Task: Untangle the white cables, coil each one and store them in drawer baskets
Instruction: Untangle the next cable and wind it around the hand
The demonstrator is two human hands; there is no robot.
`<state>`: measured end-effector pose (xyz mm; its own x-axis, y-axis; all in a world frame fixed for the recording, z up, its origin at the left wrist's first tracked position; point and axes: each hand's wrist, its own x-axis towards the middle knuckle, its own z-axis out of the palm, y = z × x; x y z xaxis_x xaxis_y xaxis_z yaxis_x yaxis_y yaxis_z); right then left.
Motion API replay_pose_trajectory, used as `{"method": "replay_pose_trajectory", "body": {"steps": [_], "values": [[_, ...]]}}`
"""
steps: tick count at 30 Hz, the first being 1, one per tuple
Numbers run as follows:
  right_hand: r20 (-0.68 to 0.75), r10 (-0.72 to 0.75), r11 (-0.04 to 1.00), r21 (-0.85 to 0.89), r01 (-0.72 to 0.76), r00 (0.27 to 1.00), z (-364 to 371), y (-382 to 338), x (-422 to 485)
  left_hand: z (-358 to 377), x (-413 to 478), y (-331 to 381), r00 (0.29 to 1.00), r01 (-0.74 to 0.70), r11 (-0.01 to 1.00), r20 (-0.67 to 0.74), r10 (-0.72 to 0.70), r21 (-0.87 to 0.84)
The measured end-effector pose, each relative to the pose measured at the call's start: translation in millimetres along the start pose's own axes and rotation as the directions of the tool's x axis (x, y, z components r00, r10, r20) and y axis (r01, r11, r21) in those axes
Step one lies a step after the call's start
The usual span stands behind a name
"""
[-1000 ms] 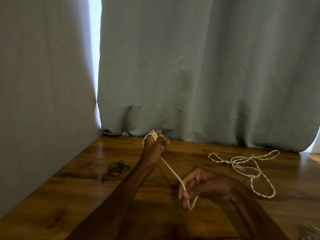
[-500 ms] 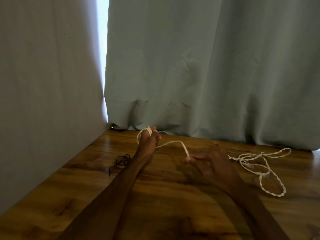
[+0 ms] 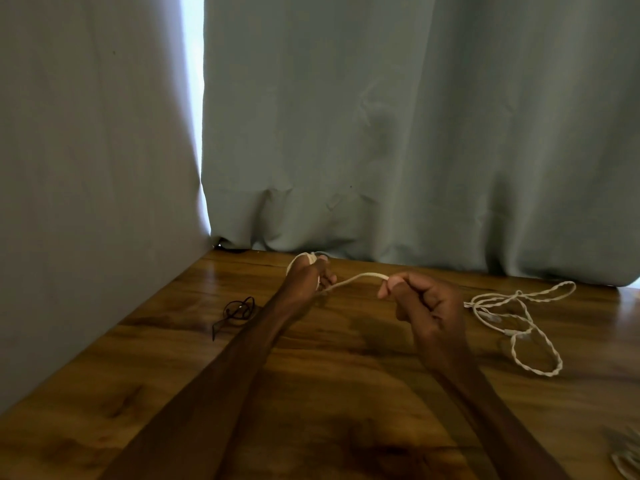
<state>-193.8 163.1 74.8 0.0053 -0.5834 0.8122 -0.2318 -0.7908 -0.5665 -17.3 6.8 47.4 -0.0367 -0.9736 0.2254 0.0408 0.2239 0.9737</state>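
A white cable (image 3: 356, 279) spans between my two hands above the wooden table (image 3: 346, 375). My left hand (image 3: 308, 275) holds several turns of it wound round its fingers near the curtain's foot. My right hand (image 3: 426, 303) pinches the cable's free stretch between thumb and forefinger, the other fingers curled. A second white cable (image 3: 519, 320), twisted into loose loops, lies on the table to the right of my right hand, apart from it.
A small dark cord (image 3: 237, 311) lies coiled left of my left forearm. A grey-blue curtain (image 3: 415, 133) hangs along the table's far edge, a grey wall (image 3: 86, 168) on the left. Something pale (image 3: 627, 459) shows at the bottom right corner.
My right hand rose from low near the table and moved up and right, drawing the cable's free stretch to a shallow arc level with my left hand. The view shifted slightly.
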Motion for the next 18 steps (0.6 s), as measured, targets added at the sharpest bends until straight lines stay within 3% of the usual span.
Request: {"method": "replay_pose_trajectory", "body": {"steps": [2, 4, 9, 12, 14, 18], "values": [[-0.058, -0.041, 0.999, -0.034, 0.039, 0.997, -3, -3, 2, 9, -9, -1, 0.991, 0.029, 0.998, 0.132, -0.037, 0.058], [-0.121, -0.072, 0.995, -0.076, 0.064, 0.99, -7, -3, 5, 16, -17, -3, 0.929, 0.093, 0.992, 0.351, -0.117, 0.086], [-0.312, -0.111, 0.969, -0.245, 0.033, 0.944, -19, 5, 12, 31, -34, 4, 0.592, 0.237, 0.965, 0.77, -0.238, 0.116], [-0.371, -0.134, 0.939, -0.344, -0.002, 0.919, -26, 19, 17, 41, -43, 8, 0.384, 0.292, 0.946, 0.889, -0.248, 0.138], [-0.407, -0.146, 0.91, -0.412, -0.039, 0.902, -33, 31, 20, 47, -49, 10, 0.289, 0.325, 0.933, 0.923, -0.252, 0.153], [-0.426, -0.04, 0.808, -0.546, -0.222, 0.904, -52, 61, 24, 51, -60, 26, 0.28, 0.383, 0.92, 0.939, -0.199, 0.081]]}}
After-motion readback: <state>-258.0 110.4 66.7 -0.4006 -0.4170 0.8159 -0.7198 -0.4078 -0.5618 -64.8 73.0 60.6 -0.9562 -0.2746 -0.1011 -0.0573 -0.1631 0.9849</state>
